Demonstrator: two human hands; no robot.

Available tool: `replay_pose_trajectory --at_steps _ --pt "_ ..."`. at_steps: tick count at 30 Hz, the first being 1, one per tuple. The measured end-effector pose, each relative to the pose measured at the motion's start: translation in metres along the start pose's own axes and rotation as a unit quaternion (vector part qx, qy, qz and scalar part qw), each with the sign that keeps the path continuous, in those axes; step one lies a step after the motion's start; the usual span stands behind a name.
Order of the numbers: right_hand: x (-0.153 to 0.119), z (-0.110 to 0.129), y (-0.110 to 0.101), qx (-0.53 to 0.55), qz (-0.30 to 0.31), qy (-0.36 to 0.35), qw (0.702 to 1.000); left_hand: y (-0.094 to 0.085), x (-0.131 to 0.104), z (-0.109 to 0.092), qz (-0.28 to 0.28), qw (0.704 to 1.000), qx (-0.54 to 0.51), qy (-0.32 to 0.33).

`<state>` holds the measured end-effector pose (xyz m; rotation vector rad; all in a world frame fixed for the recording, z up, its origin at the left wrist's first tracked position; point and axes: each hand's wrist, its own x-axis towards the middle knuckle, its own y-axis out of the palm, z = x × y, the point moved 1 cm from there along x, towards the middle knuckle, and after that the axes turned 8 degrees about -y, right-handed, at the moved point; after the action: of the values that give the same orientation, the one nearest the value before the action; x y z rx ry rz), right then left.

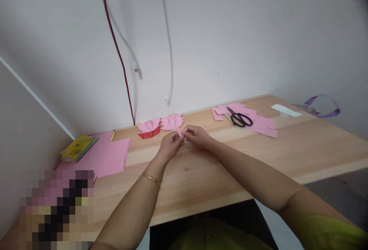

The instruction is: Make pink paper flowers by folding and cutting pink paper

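Observation:
Both my hands meet over the middle of the wooden table, fingers pinched on a small piece of pink paper point(180, 132). My left hand point(170, 145) grips its left and lower side, and my right hand point(195, 136) holds it from the right. Just behind them lie two pink paper cutouts with jagged edges, one to the left point(148, 125) and one nearer my hands point(171, 122). A red folded paper piece point(149, 132) rests against the front of the left cutout.
Black-handled scissors point(240, 119) lie on pink paper pieces point(263, 124) at the back right, near a white strip point(285, 111) and a purple band point(335, 108). Large pink sheets point(110, 156) and a yellow packet point(77, 148) are at the left. Cables point(119, 56) hang along the wall.

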<state>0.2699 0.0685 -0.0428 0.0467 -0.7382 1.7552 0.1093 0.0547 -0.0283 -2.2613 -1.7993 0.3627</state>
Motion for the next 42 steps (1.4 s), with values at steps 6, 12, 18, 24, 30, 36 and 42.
replay_pose_trajectory --at_steps 6,12,18,24,30,36,42 --pt "0.0 0.001 0.0 -0.005 0.004 0.01 1.0 0.0 0.0 -0.001 0.007 1.0 -0.005 -0.004" --pt "0.0 0.001 0.0 0.003 0.005 0.008 1.0 0.002 0.0 -0.002 0.015 0.999 -0.031 -0.007" --pt "0.0 0.002 -0.001 0.002 0.006 0.014 1.0 0.001 0.001 0.0 0.015 1.0 -0.027 0.002" --pt "0.001 0.003 -0.001 -0.013 0.007 0.013 1.0 0.001 0.003 0.005 0.022 0.999 -0.025 0.008" --pt "0.001 0.003 0.0 -0.008 0.007 0.016 1.0 0.001 0.003 0.004 0.026 0.999 -0.036 -0.001" --pt "0.001 0.003 0.0 0.01 0.006 0.009 1.0 0.001 0.0 -0.003 0.018 0.999 -0.029 0.001" --pt "0.0 0.002 0.0 0.002 0.007 0.007 1.0 0.0 -0.002 -0.006 0.016 1.0 -0.025 -0.001"
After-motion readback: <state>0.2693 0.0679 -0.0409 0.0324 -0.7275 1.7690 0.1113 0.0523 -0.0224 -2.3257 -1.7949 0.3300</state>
